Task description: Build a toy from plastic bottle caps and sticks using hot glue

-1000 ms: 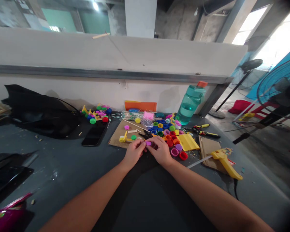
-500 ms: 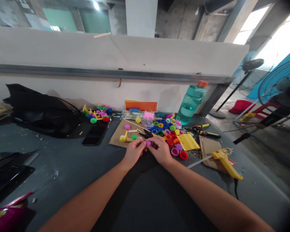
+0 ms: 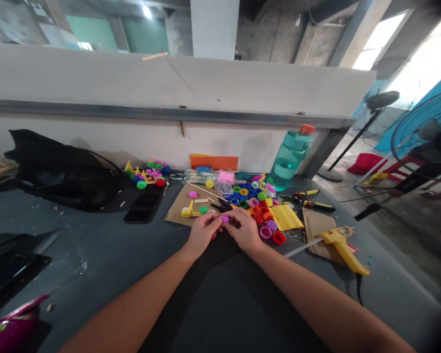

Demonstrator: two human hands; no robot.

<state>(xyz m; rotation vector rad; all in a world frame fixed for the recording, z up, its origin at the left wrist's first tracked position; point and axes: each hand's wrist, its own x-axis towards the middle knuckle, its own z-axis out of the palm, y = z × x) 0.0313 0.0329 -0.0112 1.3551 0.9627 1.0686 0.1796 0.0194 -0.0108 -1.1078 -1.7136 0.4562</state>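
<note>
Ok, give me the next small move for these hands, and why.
I'd probably set the small purple-pink piece down on the cardboard sheet: the left hand and right hand hold it between them, the sheet lies just beyond, and a bright pink piece rests there.

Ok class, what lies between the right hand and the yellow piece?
Red, orange and purple bottle caps lie between the right hand and the yellow piece, as the head view shows.
</note>
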